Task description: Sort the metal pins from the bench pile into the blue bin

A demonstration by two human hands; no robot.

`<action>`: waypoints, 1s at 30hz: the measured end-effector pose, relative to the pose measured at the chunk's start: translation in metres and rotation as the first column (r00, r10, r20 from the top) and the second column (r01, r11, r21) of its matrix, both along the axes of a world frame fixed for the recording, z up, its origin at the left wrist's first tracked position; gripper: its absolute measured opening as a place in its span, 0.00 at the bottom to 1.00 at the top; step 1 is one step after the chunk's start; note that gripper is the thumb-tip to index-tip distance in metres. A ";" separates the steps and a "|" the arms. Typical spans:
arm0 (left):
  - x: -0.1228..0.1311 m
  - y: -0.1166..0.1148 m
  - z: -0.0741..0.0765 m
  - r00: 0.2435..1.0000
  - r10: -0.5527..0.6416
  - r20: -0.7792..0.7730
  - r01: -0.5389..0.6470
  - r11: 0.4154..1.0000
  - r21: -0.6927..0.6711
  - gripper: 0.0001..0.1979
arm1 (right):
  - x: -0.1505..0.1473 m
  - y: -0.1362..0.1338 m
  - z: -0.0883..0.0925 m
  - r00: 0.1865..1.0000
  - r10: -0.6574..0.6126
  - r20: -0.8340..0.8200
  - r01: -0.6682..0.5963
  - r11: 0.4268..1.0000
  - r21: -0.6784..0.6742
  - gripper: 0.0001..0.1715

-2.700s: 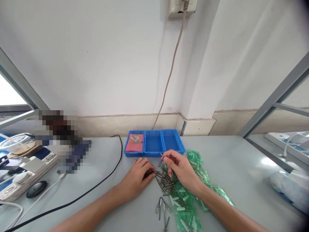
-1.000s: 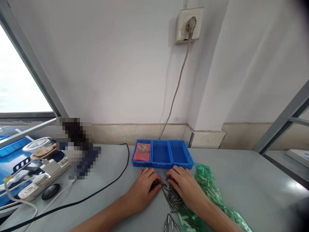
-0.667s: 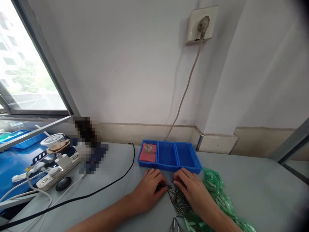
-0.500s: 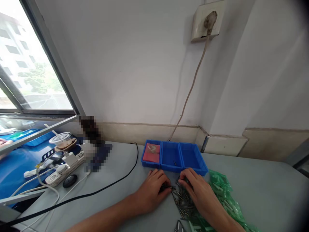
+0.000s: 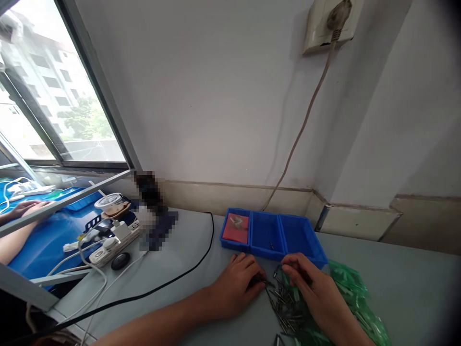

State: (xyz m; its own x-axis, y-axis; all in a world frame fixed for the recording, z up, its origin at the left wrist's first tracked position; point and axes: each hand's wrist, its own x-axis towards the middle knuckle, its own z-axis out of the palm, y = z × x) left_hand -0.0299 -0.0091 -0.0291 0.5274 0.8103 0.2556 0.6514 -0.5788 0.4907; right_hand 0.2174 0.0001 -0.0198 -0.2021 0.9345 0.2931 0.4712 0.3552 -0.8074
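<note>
My left hand (image 5: 242,283) rests on the grey table with its fingers curled; thin metal pins poke out between thumb and fingertips. Just right of it lies a loose pile of slender metal pins (image 5: 284,307). Over the pile's right side, my right hand (image 5: 317,290) has thumb and forefinger pinched together, with whatever they hold too small to make out. Behind both hands stands a blue three-compartment tray (image 5: 268,254). Its left compartment holds a red piece (image 5: 236,229) with small bits on top; a single small pin (image 5: 271,245) lies in the middle one.
Green plastic bags (image 5: 360,298) with metal parts lie under and beyond my right forearm. A black cable (image 5: 151,283) crosses the table on the left, near a black mouse (image 5: 120,261) and a power strip (image 5: 115,242). Another person's hands (image 5: 34,209) are beyond the metal frame.
The view has turned left, so things sit further right in the picture. My right hand has moved slightly away from my left, which stays curled in place. Another person's hands show more fully.
</note>
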 end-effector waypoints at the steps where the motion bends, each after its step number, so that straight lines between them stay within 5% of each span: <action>1: 0.000 0.000 0.000 1.000 0.000 -0.001 0.000 1.000 0.001 0.06 | 0.000 -0.001 0.002 1.000 -0.006 -0.030 0.005 1.000 -0.025 0.20; 12: 0.002 -0.002 0.007 1.000 0.002 -0.006 -0.002 1.000 -0.021 0.05 | -0.002 0.002 0.006 0.932 0.004 -0.362 -0.079 0.978 -0.194 0.30; 30: 0.000 0.001 0.001 1.000 -0.020 0.015 0.020 1.000 0.006 0.03 | -0.010 -0.012 0.036 0.750 -0.059 -0.659 -0.259 0.890 -0.374 0.24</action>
State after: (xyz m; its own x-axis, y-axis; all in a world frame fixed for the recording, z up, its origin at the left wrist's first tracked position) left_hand -0.0303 -0.0081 -0.0284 0.5400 0.7980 0.2677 0.6322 -0.5945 0.4969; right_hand 0.2077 -0.0118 0.0164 -0.2155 0.9762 -0.0255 -0.2302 -0.0762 -0.9702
